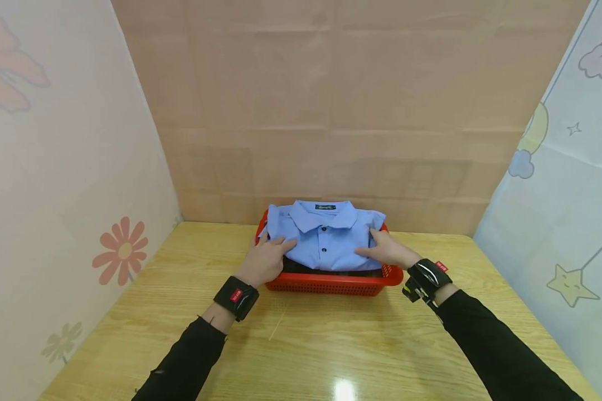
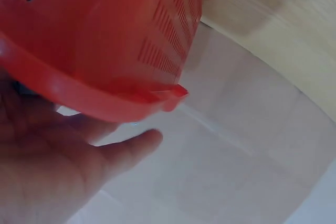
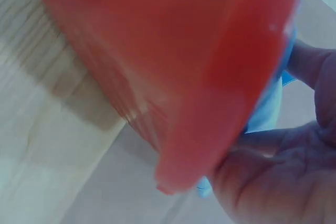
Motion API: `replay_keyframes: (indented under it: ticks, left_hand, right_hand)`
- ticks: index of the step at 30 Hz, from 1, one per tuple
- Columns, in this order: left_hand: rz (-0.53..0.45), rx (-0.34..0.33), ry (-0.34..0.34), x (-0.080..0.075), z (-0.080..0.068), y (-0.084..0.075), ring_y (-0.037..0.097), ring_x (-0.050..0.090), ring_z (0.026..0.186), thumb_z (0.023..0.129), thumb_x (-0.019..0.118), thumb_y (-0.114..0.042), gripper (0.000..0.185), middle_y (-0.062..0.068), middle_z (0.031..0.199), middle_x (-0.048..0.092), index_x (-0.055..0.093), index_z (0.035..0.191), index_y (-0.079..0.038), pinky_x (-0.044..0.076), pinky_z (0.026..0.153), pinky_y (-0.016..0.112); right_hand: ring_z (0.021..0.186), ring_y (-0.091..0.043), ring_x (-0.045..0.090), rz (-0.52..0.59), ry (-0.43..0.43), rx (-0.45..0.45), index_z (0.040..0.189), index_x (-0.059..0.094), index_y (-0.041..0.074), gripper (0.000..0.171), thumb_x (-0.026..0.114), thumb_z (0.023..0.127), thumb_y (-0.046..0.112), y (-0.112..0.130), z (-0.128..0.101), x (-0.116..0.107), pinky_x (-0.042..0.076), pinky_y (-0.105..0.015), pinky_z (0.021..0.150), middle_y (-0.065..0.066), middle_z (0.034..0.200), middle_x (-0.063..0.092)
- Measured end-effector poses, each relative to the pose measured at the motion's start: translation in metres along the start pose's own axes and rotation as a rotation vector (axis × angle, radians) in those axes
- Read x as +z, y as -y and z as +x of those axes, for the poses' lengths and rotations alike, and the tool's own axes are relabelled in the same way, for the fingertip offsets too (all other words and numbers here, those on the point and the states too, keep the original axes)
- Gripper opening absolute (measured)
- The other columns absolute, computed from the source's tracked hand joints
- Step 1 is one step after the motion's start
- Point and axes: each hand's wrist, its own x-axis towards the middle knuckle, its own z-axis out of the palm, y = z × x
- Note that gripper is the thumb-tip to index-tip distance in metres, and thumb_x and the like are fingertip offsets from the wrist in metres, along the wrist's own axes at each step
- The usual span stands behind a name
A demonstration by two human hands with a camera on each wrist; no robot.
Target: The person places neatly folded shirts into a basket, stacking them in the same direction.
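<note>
A folded light blue collared shirt (image 1: 308, 239) lies in a red plastic basket (image 1: 326, 281), its collar toward the back and two dark buttons showing. My left hand (image 1: 265, 260) is at the shirt's left side, thumb stretched over the fabric. Fingers spread, my right hand (image 1: 388, 249) touches the shirt's right side. In the left wrist view the left thumb (image 2: 131, 153) is straight beside the basket's rim (image 2: 79, 95). The right wrist view has the right hand (image 3: 283, 177) close against the rim, with blue fabric (image 3: 265, 111) behind it.
Dark folded cloth (image 1: 338, 273) shows beneath the shirt in the basket. The basket stands on a wooden table (image 1: 321, 345) near the brown back panel (image 1: 331, 111). Patterned white panels flank both sides. Both wrists wear black straps (image 1: 237, 298).
</note>
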Motion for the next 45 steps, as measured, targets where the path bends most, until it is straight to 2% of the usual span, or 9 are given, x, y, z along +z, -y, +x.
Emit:
replay_keyframes:
  ticks: [8, 12, 16, 22, 26, 29, 34, 39, 45]
  left_hand:
    - [-0.007, 0.015, 0.086, 0.003, -0.002, 0.006, 0.037, 0.020, 0.132, 0.090, 0.044, -0.018, 0.045, 0.001, 0.128, 0.053, 0.047, 0.133, -0.028, 0.008, 0.102, 0.059]
    - [-0.085, -0.005, 0.148, -0.001, 0.002, 0.012, 0.034, 0.021, 0.133, 0.092, 0.043, -0.034, 0.043, 0.004, 0.134, 0.047, 0.046, 0.135, -0.025, 0.016, 0.103, 0.055]
    - [-0.118, 0.002, 0.130, -0.004, 0.013, 0.023, 0.034, 0.025, 0.131, 0.092, 0.045, -0.042, 0.052, 0.015, 0.142, 0.033, 0.040, 0.138, -0.019, 0.025, 0.102, 0.050]
    - [-0.151, -0.073, 0.188, -0.001, 0.030, 0.042, 0.034, 0.016, 0.134, 0.086, 0.053, -0.048, 0.077, 0.022, 0.148, 0.007, 0.020, 0.146, -0.012, 0.022, 0.105, 0.044]
    - [-0.146, -0.109, 0.246, 0.005, 0.038, 0.050, 0.033, 0.010, 0.135, 0.081, 0.054, -0.057, 0.090, 0.020, 0.149, 0.007, 0.014, 0.146, -0.010, 0.018, 0.106, 0.046]
    - [-0.142, -0.118, 0.272, 0.009, 0.040, 0.051, 0.035, 0.005, 0.136, 0.079, 0.052, -0.062, 0.094, 0.016, 0.149, 0.011, 0.014, 0.146, -0.009, 0.012, 0.106, 0.051]
    - [-0.109, -0.146, 0.306, 0.010, 0.039, 0.049, 0.035, -0.008, 0.135, 0.078, 0.046, -0.069, 0.093, 0.009, 0.150, 0.014, 0.016, 0.146, -0.013, 0.003, 0.103, 0.058]
    - [-0.040, -0.148, 0.326, 0.010, 0.043, 0.046, 0.035, -0.008, 0.135, 0.079, 0.040, -0.070, 0.087, 0.007, 0.149, 0.019, 0.023, 0.145, -0.016, 0.004, 0.103, 0.058]
    - [-0.131, -0.154, 0.275, 0.015, 0.041, 0.051, 0.036, -0.006, 0.135, 0.084, 0.042, -0.063, 0.079, 0.011, 0.149, 0.016, 0.024, 0.145, -0.015, 0.010, 0.102, 0.060]
  right_hand:
    - [0.124, -0.048, 0.024, -0.247, -0.166, -0.040, 0.140, 0.023, -0.006, 0.083, 0.061, 0.083, 0.041, -0.004, 0.001, -0.002, 0.025, -0.058, 0.097, -0.031, 0.137, 0.027]
    - [0.128, -0.046, 0.017, -0.293, -0.123, -0.063, 0.142, 0.017, -0.006, 0.094, 0.063, 0.079, 0.048, -0.011, 0.003, -0.005, 0.020, -0.058, 0.099, -0.031, 0.142, 0.016]
    - [0.132, -0.043, 0.008, -0.294, -0.030, -0.094, 0.143, 0.008, -0.006, 0.103, 0.063, 0.078, 0.052, -0.018, 0.008, -0.008, 0.015, -0.054, 0.103, -0.028, 0.145, 0.008]
    - [0.134, -0.037, 0.008, -0.261, 0.096, -0.087, 0.143, 0.001, -0.003, 0.111, 0.064, 0.074, 0.056, -0.020, 0.017, -0.009, 0.014, -0.050, 0.105, -0.023, 0.148, 0.005]
    - [0.135, -0.033, 0.011, -0.247, 0.166, -0.065, 0.144, 0.001, 0.000, 0.112, 0.066, 0.072, 0.057, -0.017, 0.021, -0.009, 0.013, -0.051, 0.105, -0.019, 0.149, 0.007]
    - [0.134, -0.035, 0.015, -0.291, 0.193, -0.047, 0.145, 0.008, 0.003, 0.109, 0.064, 0.071, 0.060, -0.015, 0.022, -0.009, 0.008, -0.060, 0.101, -0.018, 0.148, 0.014]
    - [0.133, -0.035, 0.017, -0.391, 0.187, -0.015, 0.145, 0.018, 0.008, 0.108, 0.060, 0.067, 0.070, -0.016, 0.021, -0.009, 0.003, -0.070, 0.093, -0.017, 0.146, 0.023]
    - [0.135, -0.035, 0.008, -0.431, 0.155, -0.028, 0.144, 0.023, 0.006, 0.107, 0.057, 0.067, 0.072, -0.016, 0.017, -0.008, 0.000, -0.070, 0.093, -0.017, 0.146, 0.023]
    - [0.134, -0.037, 0.013, -0.379, 0.078, -0.077, 0.143, 0.021, -0.001, 0.105, 0.053, 0.073, 0.070, -0.022, 0.013, -0.002, 0.008, -0.063, 0.100, -0.020, 0.146, 0.018]
